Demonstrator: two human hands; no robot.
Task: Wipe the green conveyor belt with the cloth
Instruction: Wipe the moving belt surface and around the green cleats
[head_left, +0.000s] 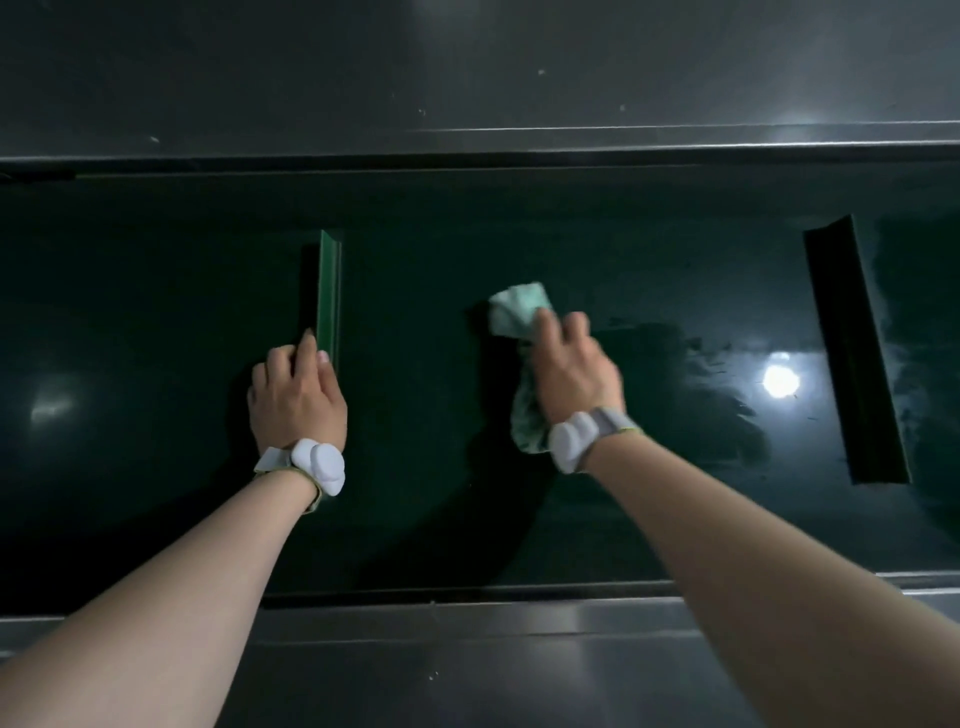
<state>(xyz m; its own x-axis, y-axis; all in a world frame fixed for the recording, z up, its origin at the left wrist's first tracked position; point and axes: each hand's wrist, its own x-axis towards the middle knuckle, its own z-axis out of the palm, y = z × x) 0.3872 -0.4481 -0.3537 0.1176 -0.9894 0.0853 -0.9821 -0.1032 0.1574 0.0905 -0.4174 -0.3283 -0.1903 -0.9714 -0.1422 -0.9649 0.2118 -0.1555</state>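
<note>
Right hand (569, 364) fingers closed over cloth (517, 312), pressed flat on belt (415, 415) centre. Cloth soft, light, likely damp; bunch under palm. Left hand (296, 395) pinches near end of upright rib (329, 296).

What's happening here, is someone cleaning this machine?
Yes. A person is wiping a dark green conveyor belt. The right hand presses a pale green cloth onto the belt between two raised ribs, with wet-looking streaks to its right. The left hand grips the near end of the left rib.
</note>
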